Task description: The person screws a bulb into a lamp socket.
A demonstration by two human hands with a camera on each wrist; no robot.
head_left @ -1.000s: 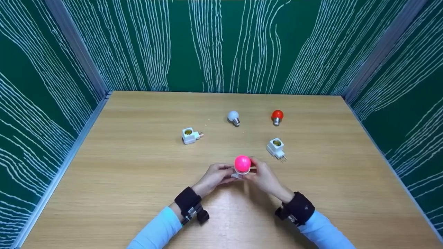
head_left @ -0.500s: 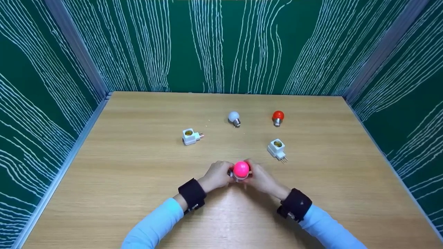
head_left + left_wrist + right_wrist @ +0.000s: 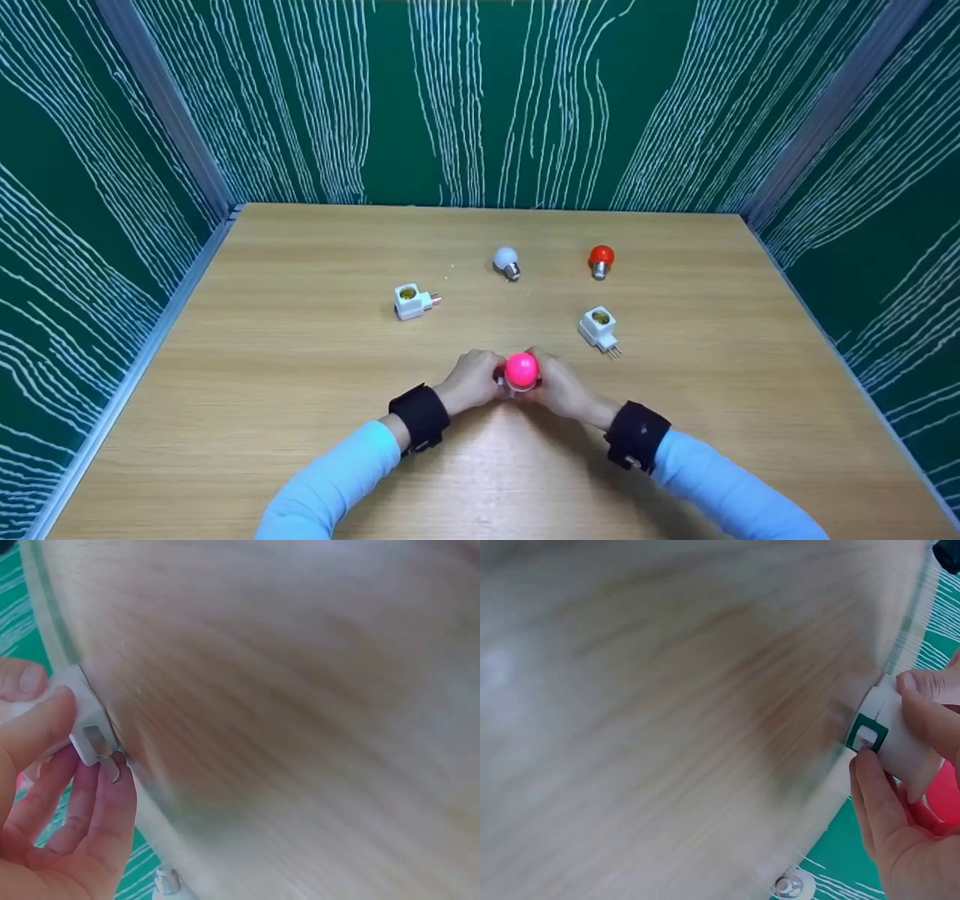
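Observation:
In the head view a pink light bulb stands upright in a white lamp holder, mostly hidden by fingers. My left hand grips the holder from the left side. In the left wrist view its thumb presses the holder's white body, and a fingertip touches a small bent metal tab. From the right, my right hand pinches the same holder. The right wrist view shows a fingertip at a green square with a small white piece on the holder's side.
A white bulb and a red bulb lie farther back on the wooden table. Two white plug-in lamp sockets with pins, a left one and a right one, lie nearer. Green panels enclose the back and sides.
The pink bulb and its holder have moved slightly toward me. My left hand has turned knuckles up and changed its hold on the holder. The loose bulbs and sockets stay put.

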